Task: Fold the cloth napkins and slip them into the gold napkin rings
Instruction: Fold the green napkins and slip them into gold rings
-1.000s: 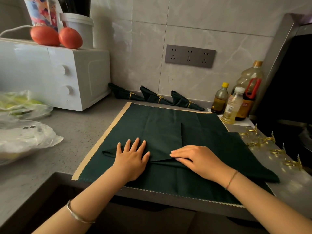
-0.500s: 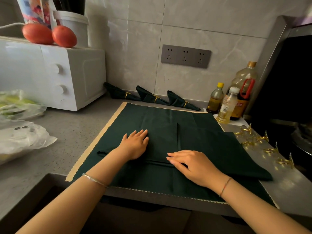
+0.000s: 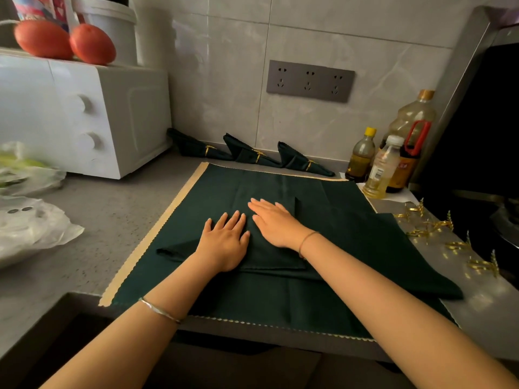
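The left hand (image 3: 224,240) lies palm down on the dark green napkin (image 3: 365,242), its fingers straight, slightly spread and pointing toward 12 o'clock. It grips nothing and only presses the cloth. The right hand (image 3: 273,223) sits just beside it at its 2 o'clock. It is also flat, with straight fingers held close together and pointing toward 10 o'clock, and it too holds nothing.

The napkin is partly folded. A doubled layer lies under both palms, with a straight fold edge just off the right fingertips at 3 o'clock. 1 corner pokes out at 9 o'clock of the left wrist, and a long point runs off toward 4 o'clock. The napkin rests on a larger green cloth (image 3: 224,181) with a beige scalloped border, spread on the grey counter (image 3: 118,220).

At 12 o'clock from the hands, 3 finished napkins (image 3: 244,148) lie in a row against the tiled wall, each cinched by a gold ring. Loose gold rings (image 3: 457,244) are scattered on the counter at 3 o'clock, apart from the napkin.

3 bottles (image 3: 382,169) stand at 2 o'clock. A white oven (image 3: 84,116) sits at 10 o'clock with 2 tomatoes (image 3: 91,43) on top. Plastic bags (image 3: 33,228) lie at 9 o'clock. A socket panel (image 3: 309,81) is on the wall at 12 o'clock.
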`<state>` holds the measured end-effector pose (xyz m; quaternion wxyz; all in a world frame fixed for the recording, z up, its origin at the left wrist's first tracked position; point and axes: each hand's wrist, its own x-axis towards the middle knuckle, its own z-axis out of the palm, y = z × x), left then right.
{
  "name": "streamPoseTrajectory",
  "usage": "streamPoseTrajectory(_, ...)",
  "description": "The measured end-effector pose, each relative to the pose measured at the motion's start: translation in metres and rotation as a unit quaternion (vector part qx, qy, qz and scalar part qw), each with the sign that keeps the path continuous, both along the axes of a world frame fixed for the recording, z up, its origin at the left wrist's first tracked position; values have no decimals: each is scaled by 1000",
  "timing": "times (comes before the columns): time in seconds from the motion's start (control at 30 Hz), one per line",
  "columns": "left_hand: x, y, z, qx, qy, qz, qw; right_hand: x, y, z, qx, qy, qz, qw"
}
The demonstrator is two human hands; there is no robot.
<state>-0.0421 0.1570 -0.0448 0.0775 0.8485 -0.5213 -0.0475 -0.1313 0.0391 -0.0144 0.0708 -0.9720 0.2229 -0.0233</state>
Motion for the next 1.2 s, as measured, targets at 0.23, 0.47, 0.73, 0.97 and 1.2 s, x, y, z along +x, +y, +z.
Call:
streamPoseTrajectory(0.23,1,-1,2,0,-3,-2,1000,-9,-17,-23,47,26,-19,998)
streamPoseTrajectory(0.47,0,-1,0,7,-2,-5,1000,-14,-51,-26,40,40,-84,995)
streamPoseTrajectory(0.73,7,-1,5,49,10,-4,999,-29,-94,-5,125,-43,-117,984)
streamPoseTrajectory(0.97,-10,-35,15,47,23,-18,998,-65,-139,11,135,-27,-190,972)
streamPoseTrajectory(1.2,-39,-56,1,3,11,-5,1000,-66,-146,6,95,-11,-204,974)
